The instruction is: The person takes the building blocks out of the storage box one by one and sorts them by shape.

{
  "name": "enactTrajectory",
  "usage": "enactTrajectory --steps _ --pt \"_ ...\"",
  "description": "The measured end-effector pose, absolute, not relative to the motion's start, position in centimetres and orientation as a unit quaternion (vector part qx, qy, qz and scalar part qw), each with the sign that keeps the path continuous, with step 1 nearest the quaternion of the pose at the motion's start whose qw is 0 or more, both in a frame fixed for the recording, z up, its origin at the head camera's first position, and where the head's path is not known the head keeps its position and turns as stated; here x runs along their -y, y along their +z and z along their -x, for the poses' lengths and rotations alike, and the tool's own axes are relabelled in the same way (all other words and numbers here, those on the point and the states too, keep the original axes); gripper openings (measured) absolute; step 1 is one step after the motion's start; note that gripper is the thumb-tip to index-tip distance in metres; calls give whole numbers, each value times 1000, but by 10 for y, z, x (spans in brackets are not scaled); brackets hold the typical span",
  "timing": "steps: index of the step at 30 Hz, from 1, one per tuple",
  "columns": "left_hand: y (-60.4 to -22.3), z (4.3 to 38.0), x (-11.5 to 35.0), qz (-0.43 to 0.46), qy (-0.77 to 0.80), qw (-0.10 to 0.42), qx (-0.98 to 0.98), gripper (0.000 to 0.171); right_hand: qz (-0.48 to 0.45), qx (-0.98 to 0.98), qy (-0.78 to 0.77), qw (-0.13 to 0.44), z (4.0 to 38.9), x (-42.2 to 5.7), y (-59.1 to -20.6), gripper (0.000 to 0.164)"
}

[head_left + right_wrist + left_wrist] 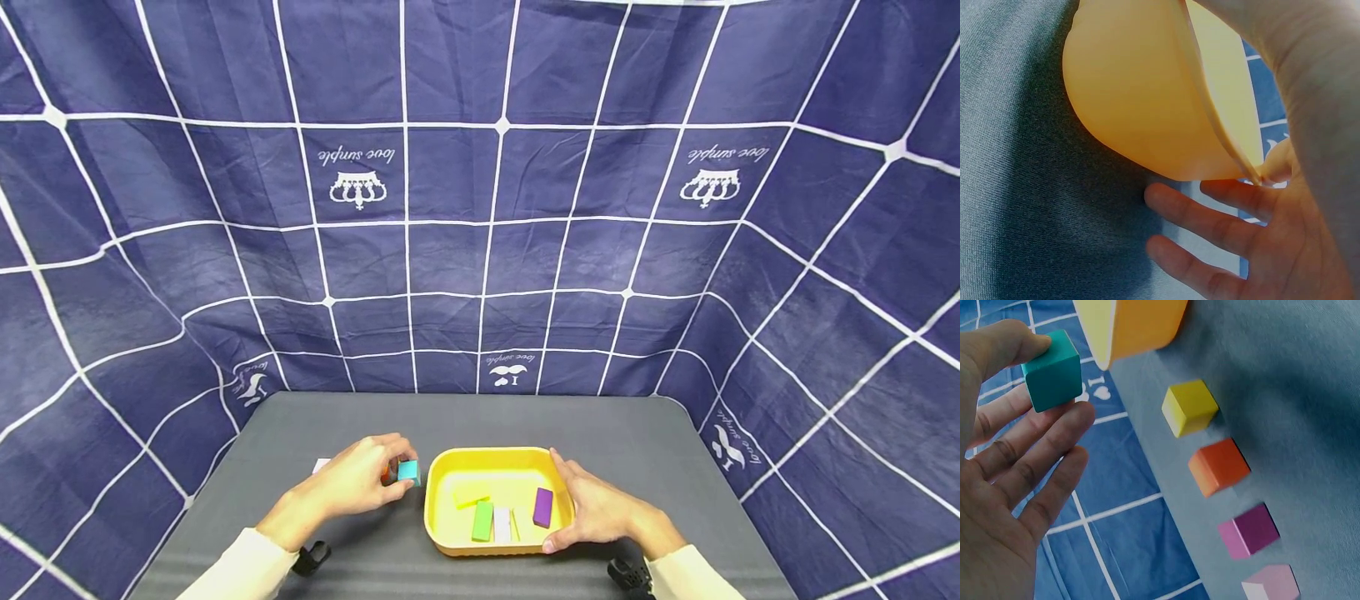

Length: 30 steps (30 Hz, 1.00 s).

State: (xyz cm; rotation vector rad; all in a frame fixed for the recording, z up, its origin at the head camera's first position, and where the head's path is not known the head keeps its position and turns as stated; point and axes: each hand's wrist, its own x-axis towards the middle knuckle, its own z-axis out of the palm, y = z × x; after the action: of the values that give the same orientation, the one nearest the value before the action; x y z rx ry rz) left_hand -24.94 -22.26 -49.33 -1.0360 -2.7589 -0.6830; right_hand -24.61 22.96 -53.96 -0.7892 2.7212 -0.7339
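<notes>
My left hand (367,475) pinches a teal cube (1054,372) between thumb and fingers, just left of a yellow plastic bin (487,548). In the left wrist view the cube is held up off the table, its other fingers spread out. My right hand (600,504) grips the bin's right end, thumb at the near corner and a finger at the far one. Inside the bin lie a green block (482,521), a white block (502,525), a purple block (543,507) and yellow pieces (471,497).
Along the table left of the bin runs a row of cubes: yellow (1190,407), orange (1219,467), purple (1249,531) and pink (1271,583). They are mostly hidden by the left hand in the head view. A blue checked curtain (450,250) surrounds the grey table (600,425).
</notes>
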Motion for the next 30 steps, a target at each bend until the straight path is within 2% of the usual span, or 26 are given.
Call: enactTrajectory --steps 9,21,30 --pt "-495 250 243 309 -234 62 920 24 273 -924 -247 106 247 -230 -541 157" --pt "-500 250 274 292 -245 110 918 25 269 -927 -243 100 246 -231 -541 156" --pt "-507 250 300 267 -245 168 917 30 271 -926 -244 98 245 -230 -541 156"
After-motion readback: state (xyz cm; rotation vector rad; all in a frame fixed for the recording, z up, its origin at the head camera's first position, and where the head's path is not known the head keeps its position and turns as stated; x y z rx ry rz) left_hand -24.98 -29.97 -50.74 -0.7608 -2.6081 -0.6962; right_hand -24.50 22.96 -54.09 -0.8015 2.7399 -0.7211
